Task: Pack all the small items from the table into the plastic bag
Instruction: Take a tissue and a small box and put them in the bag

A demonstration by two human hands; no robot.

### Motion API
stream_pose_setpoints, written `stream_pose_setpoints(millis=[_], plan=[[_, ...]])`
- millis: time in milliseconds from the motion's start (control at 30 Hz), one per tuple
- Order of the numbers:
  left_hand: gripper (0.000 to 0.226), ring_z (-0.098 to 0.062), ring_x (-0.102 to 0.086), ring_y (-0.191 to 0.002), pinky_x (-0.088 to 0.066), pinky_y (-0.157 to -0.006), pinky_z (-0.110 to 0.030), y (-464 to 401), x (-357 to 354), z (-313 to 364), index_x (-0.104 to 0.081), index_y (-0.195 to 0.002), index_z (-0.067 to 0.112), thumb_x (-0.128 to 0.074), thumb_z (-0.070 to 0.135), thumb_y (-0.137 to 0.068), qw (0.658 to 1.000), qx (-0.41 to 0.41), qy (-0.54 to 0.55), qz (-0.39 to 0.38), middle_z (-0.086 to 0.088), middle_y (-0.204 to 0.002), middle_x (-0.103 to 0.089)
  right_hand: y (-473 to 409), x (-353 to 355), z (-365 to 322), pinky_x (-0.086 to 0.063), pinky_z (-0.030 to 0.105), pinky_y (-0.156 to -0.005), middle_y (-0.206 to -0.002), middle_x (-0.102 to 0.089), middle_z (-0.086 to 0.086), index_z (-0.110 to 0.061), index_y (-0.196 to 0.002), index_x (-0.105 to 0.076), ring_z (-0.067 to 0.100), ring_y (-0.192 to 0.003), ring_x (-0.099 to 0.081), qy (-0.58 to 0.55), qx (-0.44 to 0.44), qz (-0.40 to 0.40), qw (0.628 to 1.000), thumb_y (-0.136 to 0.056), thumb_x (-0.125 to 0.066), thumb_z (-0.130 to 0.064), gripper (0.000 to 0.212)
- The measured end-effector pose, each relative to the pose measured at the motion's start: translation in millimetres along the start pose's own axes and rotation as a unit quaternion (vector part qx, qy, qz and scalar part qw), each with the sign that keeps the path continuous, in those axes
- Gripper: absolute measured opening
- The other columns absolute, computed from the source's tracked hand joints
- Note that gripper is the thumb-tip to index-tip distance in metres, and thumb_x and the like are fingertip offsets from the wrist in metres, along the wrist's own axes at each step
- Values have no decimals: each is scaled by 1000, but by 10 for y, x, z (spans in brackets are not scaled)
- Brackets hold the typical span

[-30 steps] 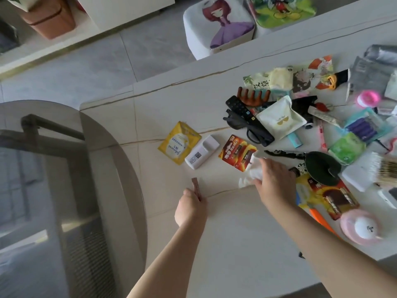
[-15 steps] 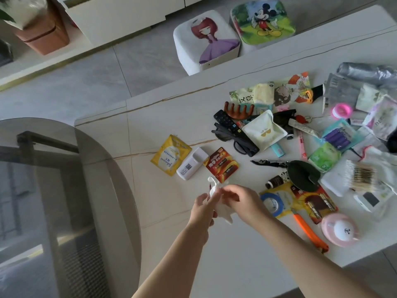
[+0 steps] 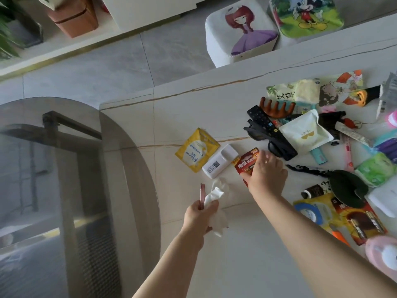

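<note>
Crumpled translucent plastic bag [image 3: 214,206], handheld

pale table [image 3: 193,117], yellow sachet [image 3: 196,149], white case [image 3: 219,163], black remote [image 3: 271,131]

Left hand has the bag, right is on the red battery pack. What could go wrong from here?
1. The plastic bag looks bunched in the left hand along with a thin pink strip; its mouth may not be open, so the pack could miss.
2. The right hand covers the red battery pack flat on the table; a flat card may slip when pinched.
3. The white case lies close beside the pack and may get nudged.
</note>
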State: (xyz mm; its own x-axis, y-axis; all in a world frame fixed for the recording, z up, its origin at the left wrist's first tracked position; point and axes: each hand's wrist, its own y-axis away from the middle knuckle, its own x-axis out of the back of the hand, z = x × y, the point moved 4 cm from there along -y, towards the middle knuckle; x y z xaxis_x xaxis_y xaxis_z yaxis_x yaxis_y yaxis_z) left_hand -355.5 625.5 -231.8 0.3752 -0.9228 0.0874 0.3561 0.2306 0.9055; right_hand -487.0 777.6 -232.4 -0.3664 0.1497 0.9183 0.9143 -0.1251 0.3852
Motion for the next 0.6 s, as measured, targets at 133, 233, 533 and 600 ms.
stream_pose_setpoints(millis=[133, 233, 533, 600], plan=[[9, -19, -64, -73, -54, -56, -26, 6, 139, -24, -58, -87, 12, -65, 18, -87, 999, 0, 14, 35, -8, -88, -64, 58, 6, 89, -36, 41, -97, -127, -49, 14, -8, -127, -35, 31, -118, -46, -16, -36, -54, 998, -73, -72, -45, 76], [6, -17, -64, -73, -55, -58, -26, 39, 203, -30, -59, -89, 12, -63, 17, -88, 999, -1, 31, 37, -6, -87, -64, 189, 75, 54, -41, 40, -91, -121, -52, 14, -8, -123, -37, 30, -111, -49, -25, 74, -46, 996, -74, -74, -31, 65], [12, -21, -67, -78, -58, -62, -30, 80, 308, 3, -60, -99, 9, -61, 16, -88, 998, 6, 64, 30, -11, -95, -67, 147, 77, -755, -24, 37, -116, -156, -19, 10, -9, -139, -28, 25, -146, -12, 88, 389, -105, 911, -82, -67, -21, 70], [10, -22, -67, -78, -59, -65, -31, 56, 318, -15, -60, -97, 9, -60, 15, -89, 997, 9, 75, 23, -10, -94, -67, 134, -7, -811, -28, 37, -114, -156, -18, 9, -11, -142, -22, 24, -146, -12, 138, 373, -100, 912, -82, -65, -14, 74]])
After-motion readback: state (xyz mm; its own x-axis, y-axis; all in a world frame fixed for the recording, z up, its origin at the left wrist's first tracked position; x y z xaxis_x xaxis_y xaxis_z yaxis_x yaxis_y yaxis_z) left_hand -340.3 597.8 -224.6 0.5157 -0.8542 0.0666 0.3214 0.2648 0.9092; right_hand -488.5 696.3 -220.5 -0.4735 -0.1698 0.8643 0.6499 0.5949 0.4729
